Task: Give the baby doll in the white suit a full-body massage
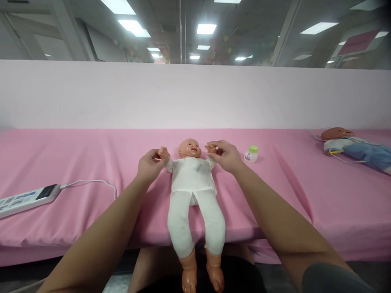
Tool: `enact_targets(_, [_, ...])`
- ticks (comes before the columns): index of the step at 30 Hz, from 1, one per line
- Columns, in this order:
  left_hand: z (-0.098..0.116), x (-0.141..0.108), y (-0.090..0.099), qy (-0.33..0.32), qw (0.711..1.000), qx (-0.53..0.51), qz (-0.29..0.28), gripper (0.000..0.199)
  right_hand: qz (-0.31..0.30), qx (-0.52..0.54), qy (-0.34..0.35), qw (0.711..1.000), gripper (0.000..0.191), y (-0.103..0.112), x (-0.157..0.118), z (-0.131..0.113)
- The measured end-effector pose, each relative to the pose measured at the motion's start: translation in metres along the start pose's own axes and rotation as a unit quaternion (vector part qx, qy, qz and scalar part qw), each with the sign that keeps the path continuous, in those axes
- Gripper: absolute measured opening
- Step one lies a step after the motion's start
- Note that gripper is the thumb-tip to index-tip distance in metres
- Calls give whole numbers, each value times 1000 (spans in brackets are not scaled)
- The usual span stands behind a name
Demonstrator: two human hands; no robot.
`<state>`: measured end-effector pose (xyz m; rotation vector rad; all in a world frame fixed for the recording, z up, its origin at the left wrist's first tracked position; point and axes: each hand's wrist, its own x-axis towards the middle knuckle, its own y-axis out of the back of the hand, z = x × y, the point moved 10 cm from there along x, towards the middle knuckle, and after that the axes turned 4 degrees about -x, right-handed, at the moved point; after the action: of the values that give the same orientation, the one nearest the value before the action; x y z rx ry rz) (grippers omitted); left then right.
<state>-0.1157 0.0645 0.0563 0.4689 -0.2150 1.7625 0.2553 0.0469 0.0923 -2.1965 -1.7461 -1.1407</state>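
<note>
A baby doll (193, 175) with a white cloth body lies on its back on the pink cover. Its head points to the wall, and its lower legs and bare feet hang over the front edge. My left hand (152, 163) is closed with thumb and fingers on the doll's hand at the left. On the other side, my right hand (226, 156) pinches the doll's other hand between thumb and fingers. Both doll arms are raised beside its head. A small bottle (251, 154) with a green cap stands just right of my right hand.
Pink cloth (91, 154) covers the long table. At the left lies a white power strip (29, 200) with a thin cable. Another doll (357, 148) in blue and white clothing lies far right with white cords. Behind is a white wall (195, 95) below glass.
</note>
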Motion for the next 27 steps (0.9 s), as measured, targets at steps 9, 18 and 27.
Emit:
enact_targets(9, [58,-56,-83,-263,895,266,-242,24,-275,-209,165,924,18,-96,-50,-73])
enact_targets(18, [-23,2,-1,63,995,82,-9,33,11,-103,-110,989,32,-5,-3,42])
enact_targets(27, [-92,19,31,208,974,-20,86,25,-56,-106,-439,891,38,15,-35,159])
